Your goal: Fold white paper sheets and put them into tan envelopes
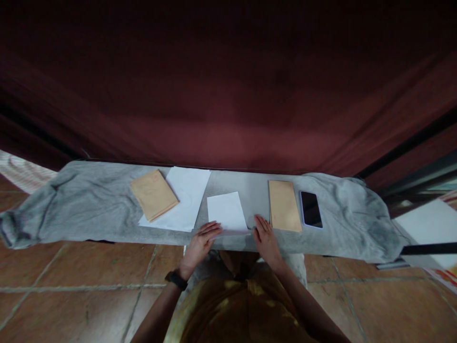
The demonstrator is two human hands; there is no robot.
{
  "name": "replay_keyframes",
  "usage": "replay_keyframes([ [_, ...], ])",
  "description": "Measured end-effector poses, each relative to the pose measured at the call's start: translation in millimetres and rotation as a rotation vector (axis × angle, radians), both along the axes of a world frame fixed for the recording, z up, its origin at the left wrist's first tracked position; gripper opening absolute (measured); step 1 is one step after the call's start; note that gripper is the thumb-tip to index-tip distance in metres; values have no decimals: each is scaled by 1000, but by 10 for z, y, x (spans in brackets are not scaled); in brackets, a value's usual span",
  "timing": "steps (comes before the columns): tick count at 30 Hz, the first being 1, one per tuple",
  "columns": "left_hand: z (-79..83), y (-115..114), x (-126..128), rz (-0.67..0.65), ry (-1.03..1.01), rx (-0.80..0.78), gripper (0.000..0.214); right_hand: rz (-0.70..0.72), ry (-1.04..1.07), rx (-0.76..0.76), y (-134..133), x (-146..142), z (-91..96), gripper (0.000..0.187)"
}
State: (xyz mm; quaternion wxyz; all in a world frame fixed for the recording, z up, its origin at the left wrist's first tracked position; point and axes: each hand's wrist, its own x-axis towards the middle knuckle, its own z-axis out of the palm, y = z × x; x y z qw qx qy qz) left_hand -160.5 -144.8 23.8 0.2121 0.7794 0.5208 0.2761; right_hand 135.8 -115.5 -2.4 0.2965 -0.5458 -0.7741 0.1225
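Observation:
A white sheet of paper (226,209) lies on the grey cloth in front of me, a shaded strip along its near edge. My left hand (204,242), with a dark band on the wrist, rests at the sheet's near left corner. Its fingers are stretched out over the paper. At the near right corner is my right hand (266,239), thumb by the paper's edge and fingers extended on the cloth. Whether either thumb pinches the paper is too small to make out. A brown envelope (285,206) lies just beyond my right hand.
To the left, brown envelopes (153,193) overlap a larger white sheet (189,195). A phone (312,209) lies on the right. Grey cloth (96,200) covers the narrow surface, bunched at both ends. A dark red panel (228,143) rises behind; tiled floor (89,309) shows below.

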Motion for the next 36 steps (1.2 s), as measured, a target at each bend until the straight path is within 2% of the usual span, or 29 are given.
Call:
replay_keyframes([
  [3, 6, -30, -1, -52, 2, -15, 46, 44, 140, -30, 135, 25, 86, 48],
  [5, 15, -34, 8, -76, 17, -18, 47, 123, 157, -50, 249, -11, 179, 47],
  [10, 14, 44, 26, -132, 72, -2, 58, 417, 23, -95, 582, -299, 339, 46],
  [13, -36, 103, 10, -66, 96, 41, 64, 556, -94, -74, 747, -505, 311, 46],
  [15, -75, 124, -6, -37, 123, 50, 67, 592, -183, -64, 821, -619, 256, 46],
  [19, -110, 129, -19, -55, 196, 32, 74, 563, -315, -45, 916, -773, 134, 47],
  [25, -134, 146, -25, -62, 220, 20, 81, 356, -353, -60, 1105, -818, 56, 52],
  [27, -157, 155, -34, -57, 195, 28, 79, 321, -343, -72, 1177, -766, 50, 53],
  [31, -186, 159, -39, -30, 118, 46, 75, 338, -268, -80, 1249, -569, 22, 49],
  [36, -177, 149, -21, 4, 1, 84, 68, 328, -76, -77, 1042, -243, -60, 50],
])
